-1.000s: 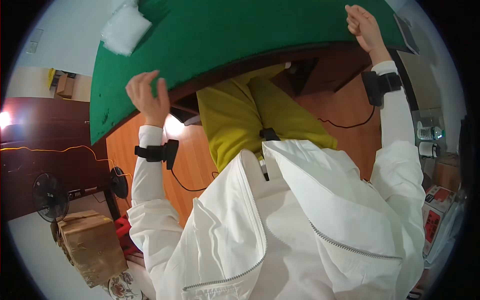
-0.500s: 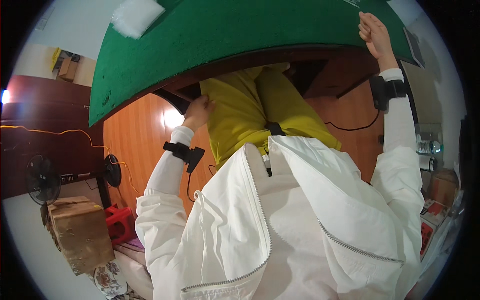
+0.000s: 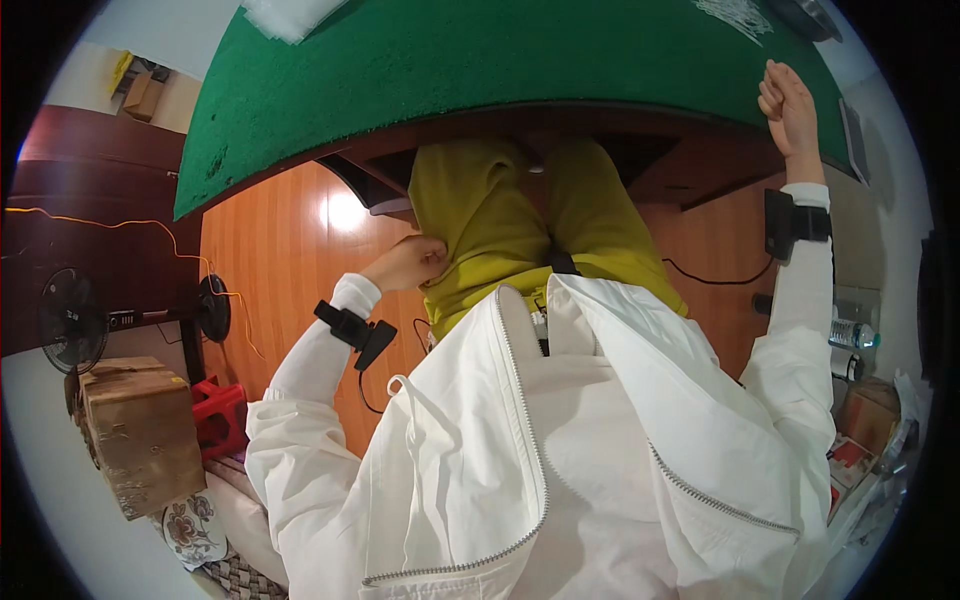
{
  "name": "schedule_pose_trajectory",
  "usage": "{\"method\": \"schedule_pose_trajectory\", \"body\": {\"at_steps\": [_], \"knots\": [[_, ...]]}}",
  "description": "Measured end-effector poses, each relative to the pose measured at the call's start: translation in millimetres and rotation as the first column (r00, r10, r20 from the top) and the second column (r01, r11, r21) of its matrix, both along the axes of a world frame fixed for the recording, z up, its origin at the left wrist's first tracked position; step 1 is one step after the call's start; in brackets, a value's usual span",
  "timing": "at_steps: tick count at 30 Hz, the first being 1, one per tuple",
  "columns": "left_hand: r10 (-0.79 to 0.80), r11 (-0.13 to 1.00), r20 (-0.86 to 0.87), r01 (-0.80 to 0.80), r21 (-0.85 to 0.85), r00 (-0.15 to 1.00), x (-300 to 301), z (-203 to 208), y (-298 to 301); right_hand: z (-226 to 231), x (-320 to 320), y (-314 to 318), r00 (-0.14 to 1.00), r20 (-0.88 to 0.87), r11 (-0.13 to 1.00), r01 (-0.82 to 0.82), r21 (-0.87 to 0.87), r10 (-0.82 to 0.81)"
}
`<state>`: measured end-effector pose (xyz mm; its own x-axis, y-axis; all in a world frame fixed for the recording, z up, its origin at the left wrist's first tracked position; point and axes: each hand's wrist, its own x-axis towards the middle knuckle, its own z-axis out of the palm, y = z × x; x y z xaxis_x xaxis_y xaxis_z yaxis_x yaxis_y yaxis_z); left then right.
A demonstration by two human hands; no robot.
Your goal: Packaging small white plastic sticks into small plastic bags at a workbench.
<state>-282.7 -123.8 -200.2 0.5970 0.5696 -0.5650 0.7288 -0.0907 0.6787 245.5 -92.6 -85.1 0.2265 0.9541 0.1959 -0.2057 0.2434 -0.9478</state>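
My left hand (image 3: pixel 408 262) is beside my left thigh, its fingers curled in against the side of the yellow-green trousers (image 3: pixel 470 225). Nothing shows between those fingers, though their tips are partly hidden. Over the right end of the green-covered table (image 3: pixel 480 65), my right hand (image 3: pixel 788 105) is raised with its fingers closed together. The inside of that grip is turned away, so whatever it may hold is hidden. Farther up the table from it lies a loose cluster of thin whitish strips (image 3: pixel 738 15).
A clear plastic packet (image 3: pixel 290 15) lies at the table's far left. Near the right edge leans a flat grey-framed item (image 3: pixel 853 140). At left are a fan (image 3: pixel 70 320), a cardboard box (image 3: pixel 145 435) and a red plastic stool (image 3: pixel 220 415). Bottles (image 3: pixel 852 333) stand at right.
My left hand has drawn back from the table's front edge along the thigh toward my body. My right hand sits slightly farther right, still closed. The view has turned, showing more of the whitish strips.
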Motion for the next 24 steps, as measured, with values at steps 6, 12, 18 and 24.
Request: {"method": "schedule_pose_trajectory", "body": {"at_steps": [6,12,18,24], "knots": [[0.330,0.812,0.077,-0.324,0.484,0.941,-19,-18,43,9,-8,-5,1.000,0.026,1.000,-0.008,-0.012,0.008],[0.240,0.676,-0.016,-0.155,0.720,0.971,17,-31,90,24,-16,-6,1.000,0.025,1.000,0.018,0.019,-0.019],[0.063,0.806,0.094,-0.107,0.582,0.994,49,-11,77,2,9,-5,1.000,-0.004,0.999,-0.023,0.035,0.023],[-0.140,0.952,0.152,0.091,0.291,0.978,73,105,40,6,-6,-10,0.999,0.010,0.999,0.054,0.010,-0.054]]}}
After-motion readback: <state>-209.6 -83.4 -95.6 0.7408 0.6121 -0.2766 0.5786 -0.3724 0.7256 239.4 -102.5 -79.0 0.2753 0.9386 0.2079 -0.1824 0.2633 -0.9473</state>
